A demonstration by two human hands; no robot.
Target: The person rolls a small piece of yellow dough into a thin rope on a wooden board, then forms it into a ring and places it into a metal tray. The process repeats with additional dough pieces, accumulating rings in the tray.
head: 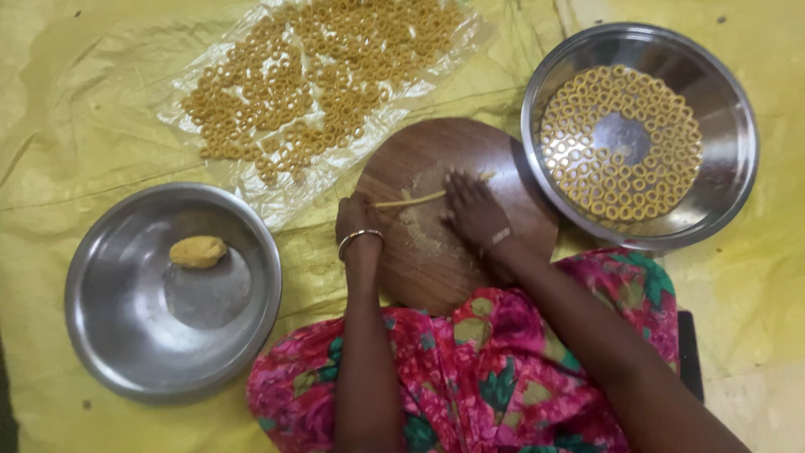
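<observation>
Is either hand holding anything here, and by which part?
Nothing is lifted. The right hand lies flat on the thin dough strip, near its right end, on the round board. The left hand touches the strip's left end; a grip cannot be told.

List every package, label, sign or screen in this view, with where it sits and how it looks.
No labels, signs or screens show.
Clear plastic sheet: the nearest thing to packaging, crinkled and transparent, flat on the yellow ground cover at top centre, above the round wooden board, carrying many small dough rings.
</observation>
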